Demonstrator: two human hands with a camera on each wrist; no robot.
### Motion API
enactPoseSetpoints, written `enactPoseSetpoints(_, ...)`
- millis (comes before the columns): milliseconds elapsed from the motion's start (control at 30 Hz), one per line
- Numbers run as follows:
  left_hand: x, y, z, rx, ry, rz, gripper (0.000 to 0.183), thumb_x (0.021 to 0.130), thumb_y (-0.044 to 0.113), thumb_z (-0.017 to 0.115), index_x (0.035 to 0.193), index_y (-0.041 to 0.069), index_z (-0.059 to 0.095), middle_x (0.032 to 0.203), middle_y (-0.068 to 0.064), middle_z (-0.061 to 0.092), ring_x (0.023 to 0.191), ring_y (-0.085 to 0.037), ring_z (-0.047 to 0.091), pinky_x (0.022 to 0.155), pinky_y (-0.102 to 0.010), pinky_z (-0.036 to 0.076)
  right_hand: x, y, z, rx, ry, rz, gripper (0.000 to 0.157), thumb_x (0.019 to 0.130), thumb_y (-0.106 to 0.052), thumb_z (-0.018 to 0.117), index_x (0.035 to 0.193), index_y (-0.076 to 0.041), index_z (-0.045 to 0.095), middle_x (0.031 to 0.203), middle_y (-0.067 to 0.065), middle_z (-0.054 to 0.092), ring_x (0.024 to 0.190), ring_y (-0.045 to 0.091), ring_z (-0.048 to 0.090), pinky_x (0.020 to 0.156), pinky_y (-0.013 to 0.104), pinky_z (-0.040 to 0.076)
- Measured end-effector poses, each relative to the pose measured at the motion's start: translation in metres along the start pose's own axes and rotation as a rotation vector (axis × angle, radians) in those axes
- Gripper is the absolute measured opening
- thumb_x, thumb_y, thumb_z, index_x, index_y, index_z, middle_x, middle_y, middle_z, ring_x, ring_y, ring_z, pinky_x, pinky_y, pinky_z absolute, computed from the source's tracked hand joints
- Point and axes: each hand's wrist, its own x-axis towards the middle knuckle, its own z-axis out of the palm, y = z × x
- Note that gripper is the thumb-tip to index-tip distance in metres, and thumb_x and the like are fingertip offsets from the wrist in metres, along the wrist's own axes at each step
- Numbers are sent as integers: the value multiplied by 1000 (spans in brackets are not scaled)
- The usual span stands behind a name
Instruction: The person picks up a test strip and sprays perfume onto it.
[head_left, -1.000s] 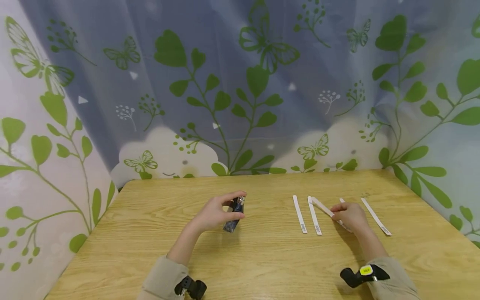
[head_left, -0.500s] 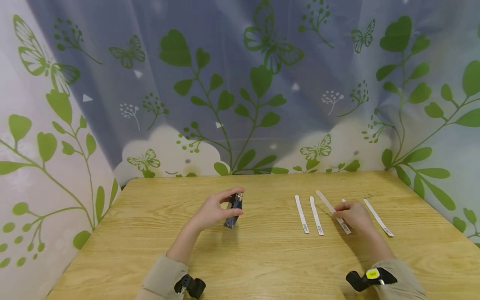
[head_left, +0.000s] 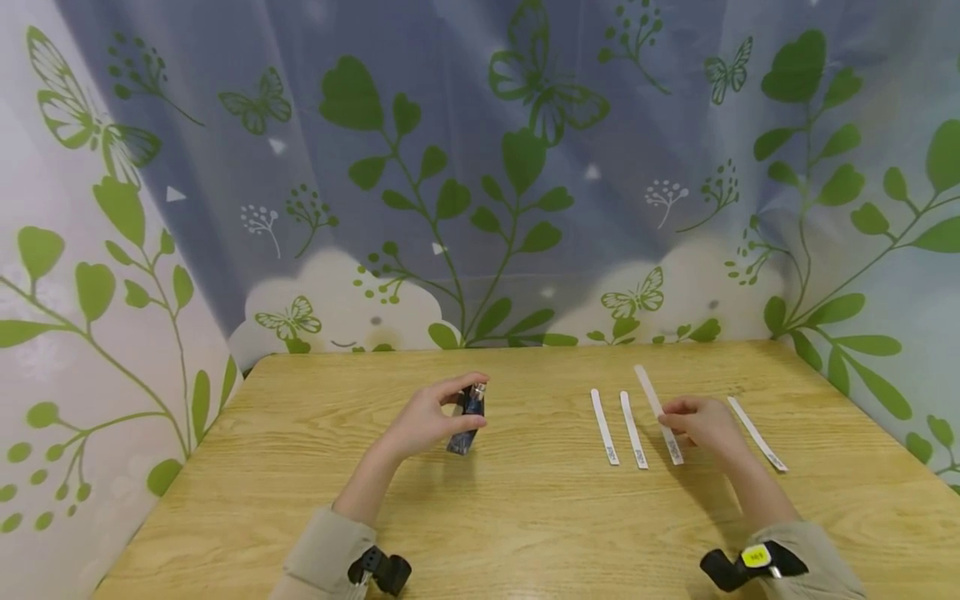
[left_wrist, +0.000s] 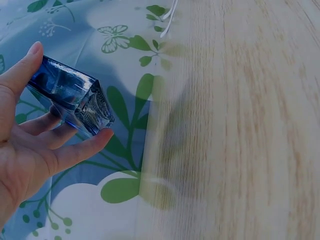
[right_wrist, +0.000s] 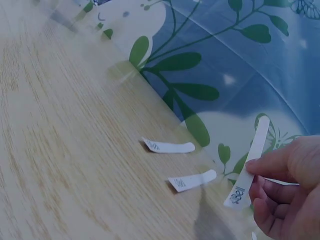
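My left hand (head_left: 431,423) grips a blue glass perfume bottle (head_left: 467,423) with a silvery neck, left of the strips. In the left wrist view the bottle's thick clear base (left_wrist: 95,109) faces the camera, with thumb and fingers around its sides. My right hand (head_left: 703,425) pinches a white paper test strip (head_left: 651,398) near its middle between thumb and fingers. Dark print marks its lower end. The right wrist view has this strip (right_wrist: 257,140) raised off the table, its rounded end up. Two similar strips (head_left: 603,427) lie just left of it.
Another white strip (head_left: 757,435) lies right of my right hand. In the right wrist view a strip's tip (right_wrist: 254,235) shows below the fingers. The wooden table (head_left: 525,517) ends at a leaf-printed curtain (head_left: 465,208) behind it. Black cameras (head_left: 381,572) sit on both wrists.
My right hand has raised its strip off the table, shifted it slightly left and turned it steeper, away from the neighbouring strip's tip. The left hand and bottle have hardly moved.
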Motion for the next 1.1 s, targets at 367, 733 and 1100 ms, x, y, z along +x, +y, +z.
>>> enactPoseSetpoints(367, -1, 0, -2, -5, -4, 27, 56, 84, 27, 70, 135, 22, 50, 137, -2, 48, 121, -28, 46, 98, -49, 36, -2, -23, 12, 35, -44, -59, 30, 89, -15, 63, 103, 11, 61, 80, 3, 63, 73, 14, 58, 63, 31, 51)
enactPoseSetpoints(733, 2, 2, 1, -6, -43, 68, 57, 84, 25, 70, 136, 16, 49, 136, -5, 48, 116, -25, 49, 99, -48, 36, -4, -33, 27, 60, -72, -89, 28, 88, -16, 64, 102, 8, 63, 78, 2, 62, 72, 15, 57, 64, 33, 50)
enactPoseSetpoints(1100, 2, 3, 3, 20, -39, 63, 56, 85, 28, 69, 136, 20, 49, 136, -3, 48, 118, -24, 48, 98, -49, 36, -7, -44, 44, 112, -132, -104, 27, 86, -16, 66, 101, 7, 65, 77, 3, 62, 70, 16, 57, 63, 35, 51)
